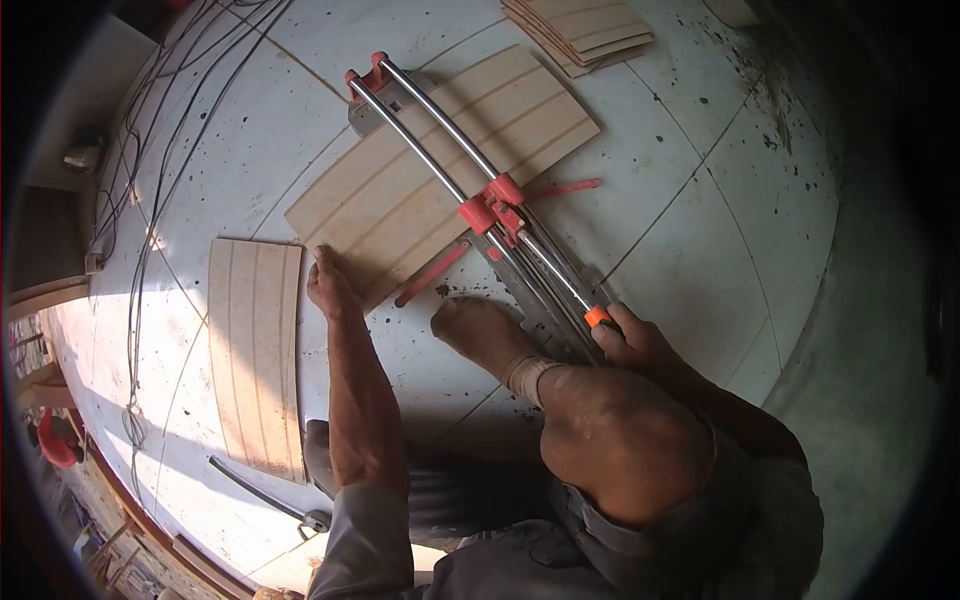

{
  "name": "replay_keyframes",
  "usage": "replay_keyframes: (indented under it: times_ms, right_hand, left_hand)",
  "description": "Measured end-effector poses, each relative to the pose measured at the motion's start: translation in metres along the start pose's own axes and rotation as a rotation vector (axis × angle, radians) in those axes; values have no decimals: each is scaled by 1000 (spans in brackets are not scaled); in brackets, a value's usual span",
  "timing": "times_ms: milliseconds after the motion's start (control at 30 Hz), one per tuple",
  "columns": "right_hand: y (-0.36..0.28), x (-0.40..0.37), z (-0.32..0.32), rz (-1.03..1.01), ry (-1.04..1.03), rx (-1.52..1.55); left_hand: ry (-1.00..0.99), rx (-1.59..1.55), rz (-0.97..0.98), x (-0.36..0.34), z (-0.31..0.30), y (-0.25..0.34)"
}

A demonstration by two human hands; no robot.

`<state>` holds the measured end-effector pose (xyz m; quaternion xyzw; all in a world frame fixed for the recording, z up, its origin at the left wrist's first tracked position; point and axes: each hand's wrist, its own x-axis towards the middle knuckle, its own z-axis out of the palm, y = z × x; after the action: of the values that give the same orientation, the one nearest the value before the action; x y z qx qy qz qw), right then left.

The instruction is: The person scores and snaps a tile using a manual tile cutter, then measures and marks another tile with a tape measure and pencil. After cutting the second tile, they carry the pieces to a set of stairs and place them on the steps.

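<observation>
hands (332, 287) 2 | tile cutter (492, 208) 1 | rails (440, 122) 2 | loose tiles (255, 350) 2 | tile stack (590, 25) 1

1 head-worn camera looks forward and down from above and behind the near end of the tile cutter (493, 207), close over it (a wide, dark-rimmed, curved view).

Pale, speckled floor tiles (720, 260) show dark joint lines. Black cables (136, 300) trail from eleven o'clock down to nine. Bright sunlight (120, 360) falls at eight o'clock; a dull green-grey expanse (885, 300) lies at three, dark dirt (778, 110) at one.
</observation>
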<state>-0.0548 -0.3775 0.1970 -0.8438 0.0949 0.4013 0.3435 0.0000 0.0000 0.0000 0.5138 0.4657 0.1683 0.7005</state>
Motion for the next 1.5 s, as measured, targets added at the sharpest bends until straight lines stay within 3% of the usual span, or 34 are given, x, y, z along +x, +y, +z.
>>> replay_keyframes:
  times_ms: [133,667,800,1000,1167,1367,1433,1500]
  right_hand:
    - [-23,17,11,-57,53,-7]
    - [-47,20,0,7,90,-116]
    - [-43,24,3,-77,121,-79]
    - [-52,23,0,2,82,-153]
    - [-50,36,1,-112,141,-226]
    - [-133,69,-9,10,5,-216]
    - [-158,91,-9,-54,1,-198]
    - [-184,112,-11,-93,4,-169]
  left_hand:
    - [1,-8,71,16,-4,21]
    - [-30,-60,53,11,-5,-7]
    - [-22,-56,67,12,-4,-7]
    - [-14,-73,60,11,-4,-8]
    - [-20,-62,33,9,-5,-5]
    - [19,-71,33,13,-4,-10]
    - [98,-9,54,12,0,-9]
    - [44,36,14,11,-6,-8]
